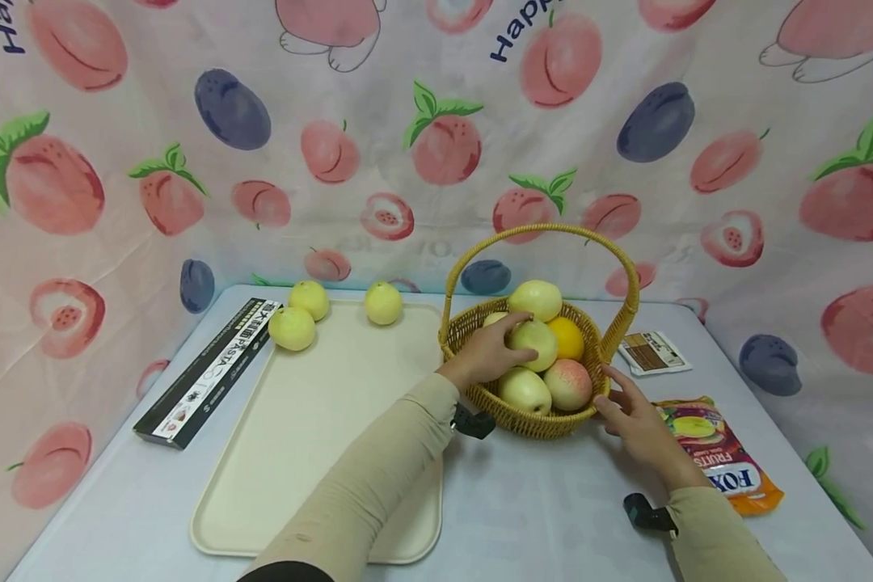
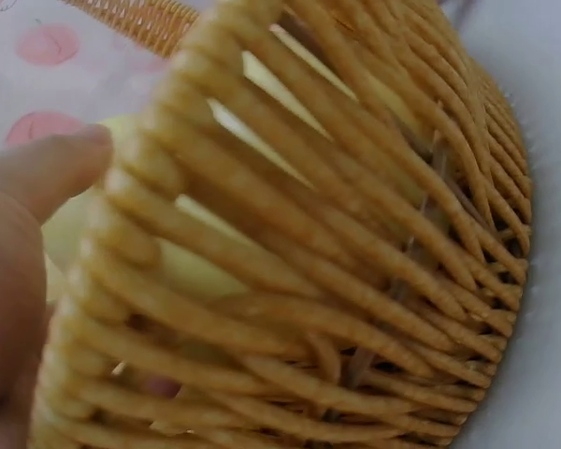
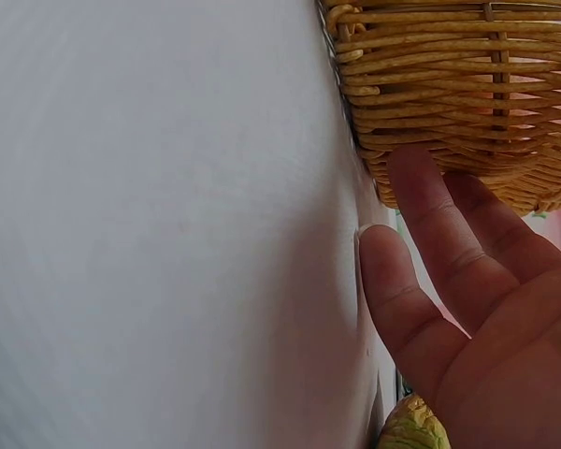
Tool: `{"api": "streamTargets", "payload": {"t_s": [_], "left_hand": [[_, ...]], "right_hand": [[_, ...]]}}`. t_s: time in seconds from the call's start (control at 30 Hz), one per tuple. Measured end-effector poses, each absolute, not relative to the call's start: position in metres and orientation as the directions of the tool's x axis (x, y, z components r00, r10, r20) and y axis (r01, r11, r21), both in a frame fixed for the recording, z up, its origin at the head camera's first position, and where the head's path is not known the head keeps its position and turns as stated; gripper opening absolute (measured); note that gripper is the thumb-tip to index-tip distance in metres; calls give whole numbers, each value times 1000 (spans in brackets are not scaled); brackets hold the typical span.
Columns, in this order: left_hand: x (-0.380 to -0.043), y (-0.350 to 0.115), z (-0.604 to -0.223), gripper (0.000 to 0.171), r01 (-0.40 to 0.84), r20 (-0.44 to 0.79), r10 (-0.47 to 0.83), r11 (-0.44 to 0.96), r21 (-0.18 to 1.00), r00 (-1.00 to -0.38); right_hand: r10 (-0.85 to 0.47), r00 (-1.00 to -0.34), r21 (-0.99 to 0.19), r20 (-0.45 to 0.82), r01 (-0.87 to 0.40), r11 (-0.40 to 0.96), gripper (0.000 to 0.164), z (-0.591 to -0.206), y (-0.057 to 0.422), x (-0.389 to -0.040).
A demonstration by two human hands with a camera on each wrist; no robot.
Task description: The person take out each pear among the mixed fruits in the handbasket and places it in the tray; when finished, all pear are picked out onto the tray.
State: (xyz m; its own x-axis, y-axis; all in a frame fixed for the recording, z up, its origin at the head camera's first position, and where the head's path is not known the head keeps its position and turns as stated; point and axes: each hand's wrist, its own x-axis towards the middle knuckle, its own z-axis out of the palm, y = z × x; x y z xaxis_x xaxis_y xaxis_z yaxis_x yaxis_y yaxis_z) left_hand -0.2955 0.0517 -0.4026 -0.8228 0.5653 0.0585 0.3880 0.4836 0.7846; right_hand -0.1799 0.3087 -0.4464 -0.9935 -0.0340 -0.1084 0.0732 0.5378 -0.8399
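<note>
My left hand [image 1: 483, 356] is in among the fruit, thumb and fingers spread round a smooth, pale yellow-green fruit [image 1: 536, 343], which sits inside the basket [image 1: 538, 426] on top of the others. The basket is woven of glossy, golden-brown strands, with a thick wrapped rim and a tall arched handle [image 1: 541, 229] rising beyond my left fingers. My right hand [image 1: 636, 424] holds no fruit — its fingers are loosely parted, tips against the ribbed wicker of the basket's right side. Just past the fruit in my left fingers lies another waxy pale one [image 1: 537, 300]; to its right is a round orange [image 1: 567, 338], and nearer me sit a blushing, matte-looking peach [image 1: 569, 385] and a glossy yellow-green fruit [image 1: 524, 391]. Left of my left fingers a flat cream tray [image 1: 320, 404] with rounded corners lies on the pale cloth-covered surface [image 1: 546, 501]; at its far end are three round yellow-green fruits [image 1: 383, 303] — two of them close together by a long, slim black-and-white pasta box [image 1: 207, 376]. To the right of my right fingers lies a shiny, crinkled red-and-orange bag [image 1: 713, 449], and beyond them a flat brown-and-white packet [image 1: 655, 353]. Creased fabric [image 1: 378, 162] printed with fruit hangs behind everything.
</note>
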Motion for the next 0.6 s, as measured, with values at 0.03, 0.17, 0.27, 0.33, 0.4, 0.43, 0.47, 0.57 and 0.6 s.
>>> {"api": "streamTargets", "payload": {"t_s": [0.03, 0.17, 0.27, 0.33, 0.4, 0.43, 0.47, 0.57, 0.6], "left_hand": [[-296, 52, -403, 69, 386, 55, 569, 479, 788, -820], [-296, 55, -403, 74, 384, 58, 573, 467, 796, -818], [-296, 56, -404, 73, 385, 65, 559, 477, 790, -827], [-295, 56, -404, 72, 379, 62, 548, 487, 787, -834], [-294, 56, -404, 72, 371, 60, 538, 491, 788, -841], [-294, 56, -404, 72, 365, 56, 534, 494, 789, -844], [-294, 56, -404, 72, 361, 54, 531, 495, 791, -846], [-293, 56, -404, 71, 361, 57, 527, 495, 790, -848], [-293, 56, -404, 71, 365, 62, 528, 494, 789, -847]], "right_hand": [[-35, -993, -840, -109, 73, 537, 73, -446, 309, -180], [-42, -994, -841, -96, 59, 539, 71, -447, 308, -179], [-41, -995, -841, -94, 57, 539, 72, -446, 308, -179], [-39, -995, -842, -95, 60, 536, 71, -446, 307, -179], [-39, -995, -844, -97, 61, 533, 71, -445, 307, -179], [-38, -995, -843, -96, 61, 535, 71, -445, 307, -179], [-36, -995, -842, -97, 62, 536, 71, -445, 306, -179], [-35, -995, -841, -93, 60, 537, 71, -445, 306, -178], [-34, -995, -842, -91, 59, 536, 71, -445, 306, -178]]}}
